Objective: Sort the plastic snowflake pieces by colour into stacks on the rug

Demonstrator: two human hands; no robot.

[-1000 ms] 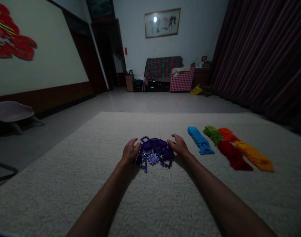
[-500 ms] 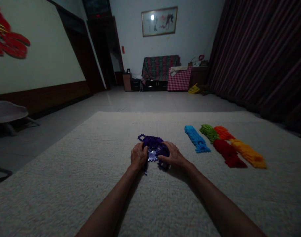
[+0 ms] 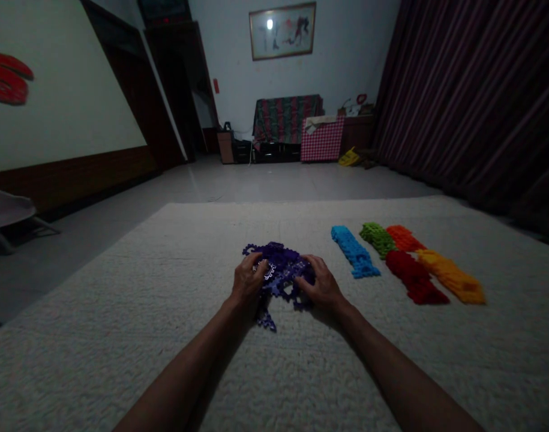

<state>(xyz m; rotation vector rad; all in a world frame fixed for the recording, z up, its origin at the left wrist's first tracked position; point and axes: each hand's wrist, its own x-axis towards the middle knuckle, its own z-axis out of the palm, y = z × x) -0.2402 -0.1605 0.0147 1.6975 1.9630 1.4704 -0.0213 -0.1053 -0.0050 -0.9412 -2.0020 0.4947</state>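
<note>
A loose heap of dark purple plastic pieces with toothed edges (image 3: 281,267) lies on the pale textured mat (image 3: 166,372). My left hand (image 3: 248,277) grips the heap's left side, its thumb and fingers curved round some pieces. On the right side my right hand (image 3: 320,285) is curled round more of the purple pieces, thumb toward the middle. Some pieces stick out below the left hand and beyond its fingertips. The parts under both palms are hidden.
To the right lie groups of pieces: blue (image 3: 355,252), green (image 3: 378,240), orange-red (image 3: 404,238), dark red (image 3: 413,277) and yellow-orange (image 3: 452,277). A grey stool (image 3: 8,207) stands on the floor at the left. A dark curtain (image 3: 463,108) hangs at the right.
The purple heap has spread and shifted between my hands, with more pieces showing in the middle and below the left hand. The whole view has moved slightly.
</note>
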